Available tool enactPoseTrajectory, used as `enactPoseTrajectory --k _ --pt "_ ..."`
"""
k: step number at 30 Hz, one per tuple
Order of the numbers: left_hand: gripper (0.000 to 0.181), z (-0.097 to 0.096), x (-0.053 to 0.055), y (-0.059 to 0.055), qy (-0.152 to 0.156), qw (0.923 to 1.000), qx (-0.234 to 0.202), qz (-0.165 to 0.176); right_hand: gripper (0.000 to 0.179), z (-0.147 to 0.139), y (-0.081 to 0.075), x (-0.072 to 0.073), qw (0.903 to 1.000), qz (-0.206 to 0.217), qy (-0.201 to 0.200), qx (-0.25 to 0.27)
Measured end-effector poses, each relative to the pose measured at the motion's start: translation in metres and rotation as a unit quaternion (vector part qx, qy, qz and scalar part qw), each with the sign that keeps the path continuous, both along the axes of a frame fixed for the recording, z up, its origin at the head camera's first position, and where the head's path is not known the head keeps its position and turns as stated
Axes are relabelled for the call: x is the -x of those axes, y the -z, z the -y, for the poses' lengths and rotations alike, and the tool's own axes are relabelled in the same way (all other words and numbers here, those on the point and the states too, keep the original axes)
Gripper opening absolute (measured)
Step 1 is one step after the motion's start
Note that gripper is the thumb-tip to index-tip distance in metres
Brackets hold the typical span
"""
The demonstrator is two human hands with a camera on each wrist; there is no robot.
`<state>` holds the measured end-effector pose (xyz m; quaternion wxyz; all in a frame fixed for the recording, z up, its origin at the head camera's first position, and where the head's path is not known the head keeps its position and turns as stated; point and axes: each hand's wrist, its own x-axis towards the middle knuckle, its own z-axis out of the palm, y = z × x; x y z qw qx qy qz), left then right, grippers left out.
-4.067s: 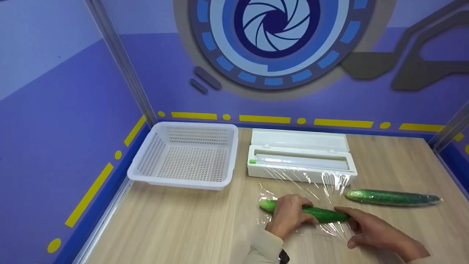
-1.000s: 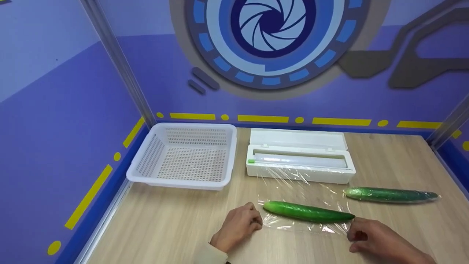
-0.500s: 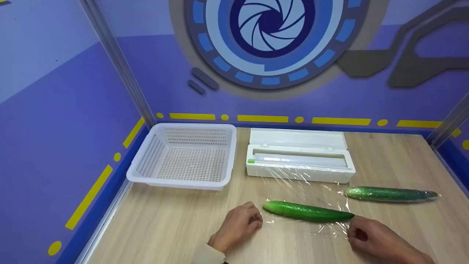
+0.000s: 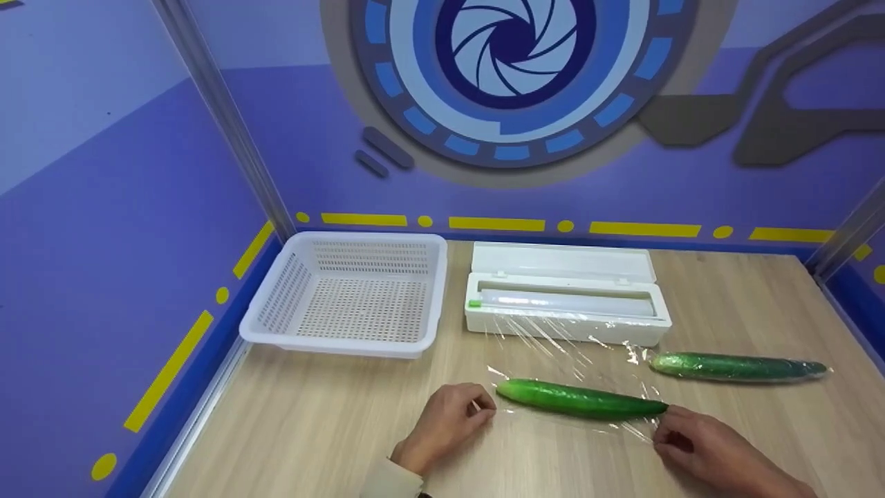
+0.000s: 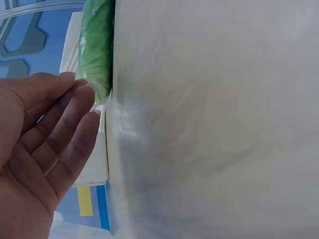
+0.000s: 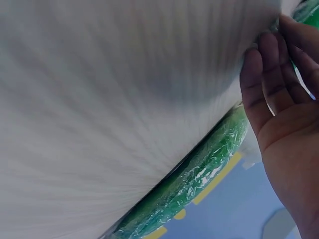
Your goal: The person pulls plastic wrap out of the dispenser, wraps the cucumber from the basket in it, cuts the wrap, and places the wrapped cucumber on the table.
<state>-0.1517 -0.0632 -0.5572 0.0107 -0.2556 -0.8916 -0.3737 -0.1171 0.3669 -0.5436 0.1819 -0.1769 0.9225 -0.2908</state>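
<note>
A green cucumber (image 4: pixel 582 400) lies on a sheet of clear cling film (image 4: pixel 574 423) in front of the roll. My left hand (image 4: pixel 448 419) is just left of its pale end, thumb and index finger pinching the film's left edge. The left wrist view shows those fingertips (image 5: pixel 83 85) meeting beside the cucumber. At the dark tip, my right hand (image 4: pixel 705 443) pinches the film on the other side, its thumb and index finger together in the right wrist view. The film runs back to a roll (image 4: pixel 567 303) in a white dispenser box (image 4: pixel 567 328), whose lid stands open.
A second cucumber (image 4: pixel 738 366), wrapped in film, lies to the right behind my right hand. A white perforated basket (image 4: pixel 435 304) stands at the back left. Purple-blue wall panels (image 4: pixel 290 138) enclose the wooden table (image 4: pixel 332 415) at the back and sides.
My left hand has let go of the cucumber and moved left to the film's edge; the right hand has shifted slightly. Over the last second, the hands barely move while the film's creases change.
</note>
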Motion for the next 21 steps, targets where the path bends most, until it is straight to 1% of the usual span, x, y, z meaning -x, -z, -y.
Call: enactPoseTrajectory --k 2,6,8,10,12,13,14,15,16,18,20,21 --pt "0.012 -0.001 0.001 0.0 0.0 0.9999 0.0 -0.014 0.012 0.002 0.0 -0.002 0.9997 -0.008 0.02 -0.009" --pt "0.015 -0.002 0.003 0.0 -0.005 0.9986 -0.011 -0.051 0.018 0.006 -0.002 -0.006 0.9974 -0.051 0.047 -0.021" --pt "0.016 -0.003 0.005 -0.001 -0.011 0.9977 -0.02 -0.063 0.024 0.007 -0.002 -0.007 0.9939 -0.093 0.053 -0.026" --pt "0.017 -0.004 0.008 -0.002 -0.017 0.9974 -0.027 -0.064 0.032 0.009 -0.001 -0.007 0.9867 -0.148 0.058 -0.031" --pt "0.016 -0.005 0.012 -0.003 -0.022 0.9977 -0.031 -0.056 0.04 0.009 0.0 -0.007 0.9756 -0.208 0.063 -0.031" --pt "0.016 -0.005 0.014 -0.003 -0.023 0.9979 -0.035 -0.05 0.043 0.01 0.002 -0.007 0.9699 -0.232 0.066 -0.031" --pt "0.015 -0.006 0.016 -0.003 -0.021 0.998 -0.041 -0.042 0.044 0.01 0.003 -0.006 0.9662 -0.247 0.07 -0.027" --pt "0.013 -0.006 0.018 -0.003 -0.018 0.9982 -0.05 -0.029 0.044 0.01 0.003 -0.006 0.9655 -0.249 0.073 -0.023" --pt "0.012 -0.006 0.021 -0.002 -0.011 0.9979 -0.063 -0.015 0.042 0.01 0.004 -0.005 0.9668 -0.243 0.076 -0.017" --pt "0.008 -0.007 0.025 -0.001 0.005 0.9956 -0.091 0.023 0.035 0.01 0.004 -0.004 0.9731 -0.212 0.09 -0.007" --pt "0.003 -0.007 0.028 0.001 0.023 0.9906 -0.118 0.065 0.026 0.01 0.004 -0.003 0.9791 -0.173 0.107 0.002" --pt "0.001 -0.007 0.029 0.001 0.028 0.988 -0.128 0.083 0.023 0.01 0.004 -0.002 0.9804 -0.16 0.115 0.004"
